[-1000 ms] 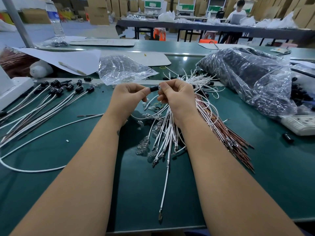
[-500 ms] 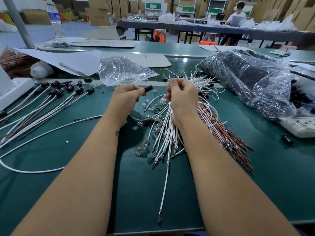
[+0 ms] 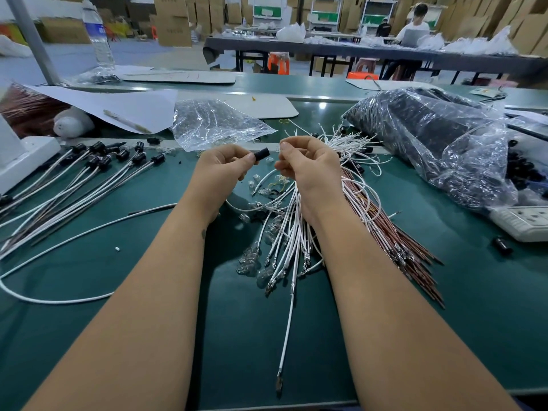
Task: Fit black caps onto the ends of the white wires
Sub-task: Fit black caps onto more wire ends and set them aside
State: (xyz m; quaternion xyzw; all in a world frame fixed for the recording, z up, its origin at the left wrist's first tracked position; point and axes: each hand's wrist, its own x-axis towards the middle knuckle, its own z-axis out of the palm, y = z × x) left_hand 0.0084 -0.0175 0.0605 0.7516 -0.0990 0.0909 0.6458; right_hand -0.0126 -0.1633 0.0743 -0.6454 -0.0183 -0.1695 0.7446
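Cap and wire apart, just short of meeting over the green mat.

Left hand (image 3: 219, 170) pinches a small matte black cap (image 3: 262, 153) at thumb and fingertip; right hand (image 3: 308, 164) curls round a thin white wire (image 3: 285, 318), its far end hidden in the fingers. A second ago cap and fingers touched; now a gap shows. Glossy white wires (image 3: 284, 232) fan beneath, finished capped wires (image 3: 98, 173) lie left, on the smooth green table (image 3: 474, 321).

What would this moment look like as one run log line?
left hand: pinches small black plastic cap | right hand: grips thin white wire bundle | cap: not yet fitted
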